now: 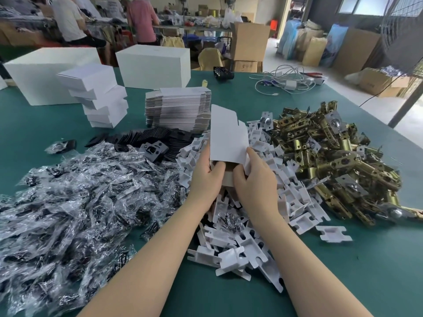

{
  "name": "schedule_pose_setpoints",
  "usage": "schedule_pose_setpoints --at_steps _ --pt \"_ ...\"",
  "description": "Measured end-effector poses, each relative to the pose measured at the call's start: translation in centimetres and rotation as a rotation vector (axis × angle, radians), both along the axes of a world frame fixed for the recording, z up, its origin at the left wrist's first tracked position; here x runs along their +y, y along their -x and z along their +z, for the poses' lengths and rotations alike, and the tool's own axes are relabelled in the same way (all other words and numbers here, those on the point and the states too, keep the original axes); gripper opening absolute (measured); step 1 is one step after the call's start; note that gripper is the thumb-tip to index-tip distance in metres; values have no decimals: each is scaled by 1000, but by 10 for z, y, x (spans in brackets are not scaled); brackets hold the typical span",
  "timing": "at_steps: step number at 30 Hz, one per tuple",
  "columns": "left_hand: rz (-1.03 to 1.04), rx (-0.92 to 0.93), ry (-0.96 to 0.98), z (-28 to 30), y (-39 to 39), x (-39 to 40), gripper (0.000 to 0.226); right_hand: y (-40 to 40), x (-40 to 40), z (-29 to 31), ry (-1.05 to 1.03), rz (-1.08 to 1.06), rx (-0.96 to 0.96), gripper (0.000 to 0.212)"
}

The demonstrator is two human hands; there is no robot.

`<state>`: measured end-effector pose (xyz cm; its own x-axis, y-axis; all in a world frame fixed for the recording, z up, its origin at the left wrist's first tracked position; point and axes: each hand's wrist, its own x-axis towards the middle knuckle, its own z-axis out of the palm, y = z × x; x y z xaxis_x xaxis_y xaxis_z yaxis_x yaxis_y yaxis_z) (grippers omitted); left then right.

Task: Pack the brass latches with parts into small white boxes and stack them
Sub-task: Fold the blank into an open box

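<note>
Both hands hold a small white box [226, 137] upright above the table's middle, its top flap standing open. My left hand [207, 173] grips its left side and my right hand [250, 177] pinches its lower right flap; the brown inside shows between them. A pile of brass latches [332, 156] lies to the right. White plastic inserts [251, 236] are heaped under my hands. Clear bags of screws [75, 202] cover the left. Black plates [158, 143] lie behind those. Packed white boxes [100, 97] are stacked at the back left.
A stack of flat box blanks [178, 108] stands behind the held box. Two large white cartons [155, 65] sit at the table's far edge, white cables [286, 82] at the far right. People work at a bench in the background. Green table [366, 271] shows near right.
</note>
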<state>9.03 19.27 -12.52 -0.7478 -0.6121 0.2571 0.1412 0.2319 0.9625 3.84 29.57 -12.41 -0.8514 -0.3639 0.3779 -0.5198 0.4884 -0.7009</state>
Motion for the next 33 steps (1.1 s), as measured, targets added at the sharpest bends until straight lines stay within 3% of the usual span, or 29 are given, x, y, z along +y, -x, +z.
schedule_pose_setpoints --at_steps 7,10,18,28,33 --pt "-37 -15 80 0 4 3 61 6 -2 0 -41 -28 -9 49" --pt "-55 -31 134 0 4 3 62 12 -1 -1 64 -69 -109 52" --pt "6 -104 215 -3 1 9 86 7 1 0 311 -16 -146 45" --pt "-30 -244 418 0 0 9 81 7 7 -3 467 18 -213 46" --pt "-90 -247 422 4 2 8 76 9 13 -2 502 85 -248 50"
